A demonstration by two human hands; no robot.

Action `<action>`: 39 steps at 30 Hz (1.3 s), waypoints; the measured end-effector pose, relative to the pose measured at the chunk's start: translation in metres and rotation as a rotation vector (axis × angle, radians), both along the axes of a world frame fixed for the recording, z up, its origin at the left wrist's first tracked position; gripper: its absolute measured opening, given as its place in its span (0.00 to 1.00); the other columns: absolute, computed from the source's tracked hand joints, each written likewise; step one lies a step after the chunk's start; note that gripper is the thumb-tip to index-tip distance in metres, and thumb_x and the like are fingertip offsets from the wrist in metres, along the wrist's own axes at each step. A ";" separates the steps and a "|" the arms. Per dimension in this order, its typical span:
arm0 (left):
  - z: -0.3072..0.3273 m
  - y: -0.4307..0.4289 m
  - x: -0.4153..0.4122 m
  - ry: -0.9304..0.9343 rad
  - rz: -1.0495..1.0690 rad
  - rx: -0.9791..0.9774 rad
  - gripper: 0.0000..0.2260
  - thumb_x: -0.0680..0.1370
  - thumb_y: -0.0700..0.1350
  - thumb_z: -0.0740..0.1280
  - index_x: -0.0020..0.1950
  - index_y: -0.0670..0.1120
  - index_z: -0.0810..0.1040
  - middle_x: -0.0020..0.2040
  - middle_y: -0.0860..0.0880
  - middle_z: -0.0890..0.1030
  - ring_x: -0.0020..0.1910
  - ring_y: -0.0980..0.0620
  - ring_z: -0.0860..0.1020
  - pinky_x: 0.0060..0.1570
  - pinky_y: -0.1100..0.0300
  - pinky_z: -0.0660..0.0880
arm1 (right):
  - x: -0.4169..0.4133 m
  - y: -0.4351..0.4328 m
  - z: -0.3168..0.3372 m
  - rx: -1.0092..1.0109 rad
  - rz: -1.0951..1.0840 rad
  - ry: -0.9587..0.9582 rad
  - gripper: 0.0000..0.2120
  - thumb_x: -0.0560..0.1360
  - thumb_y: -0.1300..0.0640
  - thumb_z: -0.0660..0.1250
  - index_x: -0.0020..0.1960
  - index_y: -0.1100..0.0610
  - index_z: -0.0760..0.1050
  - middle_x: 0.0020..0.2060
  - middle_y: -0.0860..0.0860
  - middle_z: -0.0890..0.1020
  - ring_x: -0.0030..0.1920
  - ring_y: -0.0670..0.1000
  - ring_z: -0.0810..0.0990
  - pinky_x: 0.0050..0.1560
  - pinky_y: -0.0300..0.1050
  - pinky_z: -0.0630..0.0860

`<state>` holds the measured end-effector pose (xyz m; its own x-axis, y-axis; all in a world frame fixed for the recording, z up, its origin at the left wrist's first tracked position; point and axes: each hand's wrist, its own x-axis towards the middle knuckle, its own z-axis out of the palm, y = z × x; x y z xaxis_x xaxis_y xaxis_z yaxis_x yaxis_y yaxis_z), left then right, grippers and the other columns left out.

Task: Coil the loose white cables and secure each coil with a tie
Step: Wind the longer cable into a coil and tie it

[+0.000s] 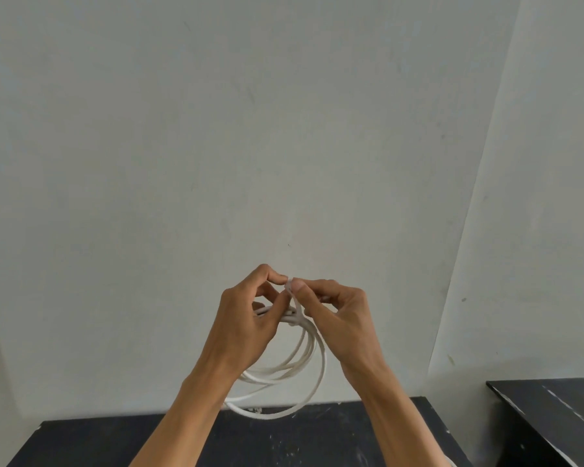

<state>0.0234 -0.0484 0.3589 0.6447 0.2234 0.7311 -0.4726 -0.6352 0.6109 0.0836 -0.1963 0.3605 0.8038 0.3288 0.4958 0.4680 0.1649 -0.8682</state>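
Fingers (275, 276) of our left hand (246, 318) and right hand (338, 315) pinch the white tie (289, 283) atop the cable coil (314, 358), which hangs between them above the dark counter (284, 439). We judge the securing step is underway; next we need to twist the tie snug.

Two bare forearms rise from the bottom edge and lean toward each other, meeting just below the middle of the frame. The left grip (246, 318), a bare hand seen from its back, has its forefinger arched over to meet the thumb, pinching the top of a white strand (294, 301). The right grip (338, 318) faces it, thumb tip pressed to the same spot, its other fingers curled in behind. The fingertips of both touch; the wrists are well apart.
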 end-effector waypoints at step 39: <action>-0.018 -0.017 0.017 0.007 0.080 -0.106 0.09 0.77 0.52 0.71 0.39 0.52 0.77 0.35 0.59 0.82 0.41 0.59 0.83 0.40 0.72 0.76 | 0.017 0.004 0.003 -0.071 0.110 0.044 0.08 0.82 0.58 0.70 0.49 0.59 0.87 0.41 0.54 0.89 0.44 0.51 0.90 0.42 0.39 0.85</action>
